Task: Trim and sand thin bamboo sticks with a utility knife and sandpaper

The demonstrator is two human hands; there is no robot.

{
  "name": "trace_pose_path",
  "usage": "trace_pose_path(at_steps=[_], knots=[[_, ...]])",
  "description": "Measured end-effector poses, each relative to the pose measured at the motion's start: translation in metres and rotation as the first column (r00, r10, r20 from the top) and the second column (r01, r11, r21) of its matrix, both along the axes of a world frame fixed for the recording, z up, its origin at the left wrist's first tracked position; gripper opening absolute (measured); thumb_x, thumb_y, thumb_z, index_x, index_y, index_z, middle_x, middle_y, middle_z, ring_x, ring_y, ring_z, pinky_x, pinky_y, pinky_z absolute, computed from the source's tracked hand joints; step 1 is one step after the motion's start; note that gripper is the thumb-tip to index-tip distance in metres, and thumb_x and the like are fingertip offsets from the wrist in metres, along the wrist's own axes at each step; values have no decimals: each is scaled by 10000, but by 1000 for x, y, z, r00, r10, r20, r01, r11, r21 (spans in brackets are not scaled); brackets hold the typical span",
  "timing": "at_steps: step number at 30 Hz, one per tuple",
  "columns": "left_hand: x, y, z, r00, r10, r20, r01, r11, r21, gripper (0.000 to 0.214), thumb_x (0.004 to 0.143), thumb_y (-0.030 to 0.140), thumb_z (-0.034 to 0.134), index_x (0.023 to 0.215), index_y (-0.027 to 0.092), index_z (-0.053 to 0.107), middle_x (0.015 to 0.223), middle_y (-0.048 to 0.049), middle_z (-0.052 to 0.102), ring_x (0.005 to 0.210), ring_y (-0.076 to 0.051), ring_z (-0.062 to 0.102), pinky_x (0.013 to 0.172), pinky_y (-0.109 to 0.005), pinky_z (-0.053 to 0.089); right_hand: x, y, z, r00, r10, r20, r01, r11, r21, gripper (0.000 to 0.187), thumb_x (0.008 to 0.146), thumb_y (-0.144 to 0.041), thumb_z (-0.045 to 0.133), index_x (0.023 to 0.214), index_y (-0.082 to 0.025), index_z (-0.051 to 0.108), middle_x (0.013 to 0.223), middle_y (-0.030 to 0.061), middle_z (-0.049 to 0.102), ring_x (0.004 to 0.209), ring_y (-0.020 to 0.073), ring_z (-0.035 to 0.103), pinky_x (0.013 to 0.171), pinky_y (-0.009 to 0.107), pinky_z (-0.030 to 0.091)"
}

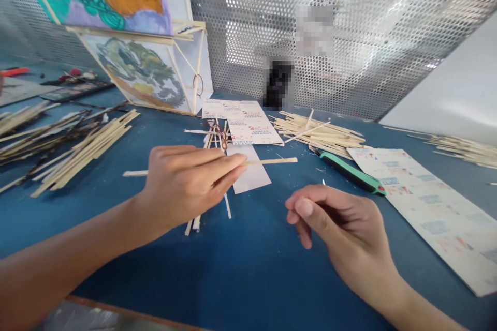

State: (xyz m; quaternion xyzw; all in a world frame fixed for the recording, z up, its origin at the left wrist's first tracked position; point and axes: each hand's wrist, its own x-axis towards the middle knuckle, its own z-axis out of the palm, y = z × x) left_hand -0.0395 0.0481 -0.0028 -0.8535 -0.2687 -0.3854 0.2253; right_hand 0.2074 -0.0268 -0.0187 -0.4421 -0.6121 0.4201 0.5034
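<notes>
My left hand (190, 178) is closed on a thin wooden stick (275, 161), held level above the blue table. One end of the stick points right past my fingertips, and a pale end shows left of the hand. My right hand (337, 222) hovers to the right with its fingers curled and the thumb against the forefinger. A tiny white tip (323, 182) shows just above that forefinger; whether it is held or lies behind cannot be made out. Beneath and behind my left hand are several loose sticks (196, 222) and a white paper piece (252, 181).
A green utility knife (351, 171) lies beside a sandpaper sheet (435, 212), printed backing up. More sandpaper (256, 126) lies behind. Wooden stick piles are at back right (322, 132), far right (466, 147) and left (89, 150). A painted stick-framed box structure (140, 72) stands back left, before a perforated metal screen (248, 20).
</notes>
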Motion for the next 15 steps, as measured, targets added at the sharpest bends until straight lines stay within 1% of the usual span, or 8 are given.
trace_pose_path(at_steps=[2,4,6,8,10,12,13,15], knots=[[1,1,-2,1000,-3,-1,3,999,-46,38,906,228,739,933,212,761,718,40,776,540,-124,681,535,-263,468,1,-1,2,997,-35,74,29,996,83,153,1000,-280,645,973,-295,795,757,-33,736,485,56,591,507,187,493],[3,-2,-2,1000,-15,12,16,997,-78,48,918,224,715,902,205,756,697,32,763,530,-120,672,536,-253,467,2,-1,6,990,6,139,-23,993,120,163,999,-232,639,976,-282,793,767,-35,744,494,50,604,532,181,507],[5,-6,0,999,-35,38,38,995,-96,62,921,219,704,887,201,753,683,25,751,534,-118,668,547,-241,474,0,-1,9,977,115,181,-137,984,110,138,962,-196,681,886,-233,789,741,-24,748,485,49,609,513,168,495],[7,-9,2,996,-50,69,59,991,-124,66,921,207,698,878,200,747,669,28,737,511,-105,636,538,-231,469,-3,-2,11,947,255,195,-278,955,104,101,901,-183,748,806,-184,781,695,2,749,488,69,625,485,168,483],[8,-11,5,993,-70,92,84,985,-151,55,917,192,698,888,199,744,646,39,712,491,-94,601,519,-226,452,-7,-5,11,900,390,192,-414,904,105,95,863,-195,786,779,-152,776,664,31,747,506,99,641,482,185,483],[8,-13,7,990,-89,105,106,979,-174,52,915,178,694,912,196,744,629,48,689,488,-88,588,511,-224,443,-11,-7,10,824,530,202,-552,831,68,164,905,-212,733,755,-149,743,663,40,735,548,118,657,518,203,496],[8,-13,8,989,-99,107,117,977,-176,56,916,176,690,918,195,743,622,52,681,487,-87,587,509,-224,441,-12,-8,10,770,601,216,-620,784,32,224,934,-204,687,714,-161,696,665,31,718,568,117,655,543,206,497],[8,-14,9,987,-110,113,129,977,-173,61,919,173,683,918,195,740,613,56,674,476,-82,581,503,-222,441,-12,-10,11,636,726,263,-746,665,-35,374,954,-152,615,600,-203,506,632,-17,633,554,88,598,550,191,467]])
